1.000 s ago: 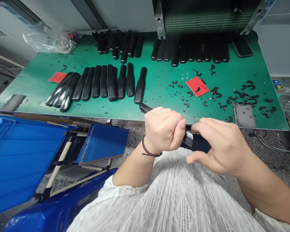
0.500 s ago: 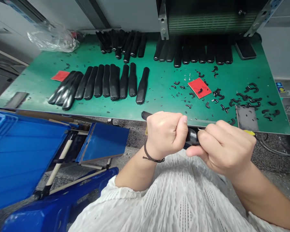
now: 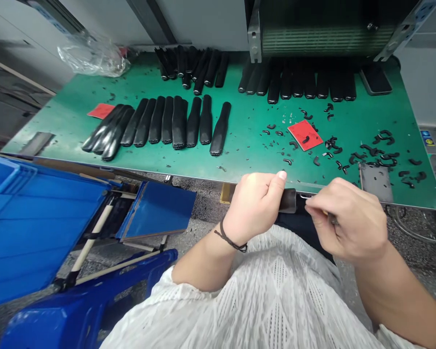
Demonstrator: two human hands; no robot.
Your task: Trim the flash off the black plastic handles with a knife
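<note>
My left hand (image 3: 256, 206) is a fist wrapped round a black rubber handle (image 3: 288, 200), whose end sticks out to the right of my thumb. My right hand (image 3: 349, 218) is closed just beside that end, its fingertips pinching a thin metal tool (image 3: 307, 197) at the handle's edge. Both hands hover just in front of the green table's (image 3: 247, 160) near edge, over my lap.
Rows of black handles (image 3: 174, 121) lie on the table, with more at the back (image 3: 298, 80). Black trimmings (image 3: 378, 148) and red cards (image 3: 305, 134) are scattered at the right. A grey plate (image 3: 376, 177) and plastic bag (image 3: 90, 55) sit there. Blue crates (image 3: 32, 218) stand at my left.
The handle's far end, earlier poking out left of my left fist, is now hidden. My right hand has drawn slightly right, away from the handle's end, and shows the thin tool.
</note>
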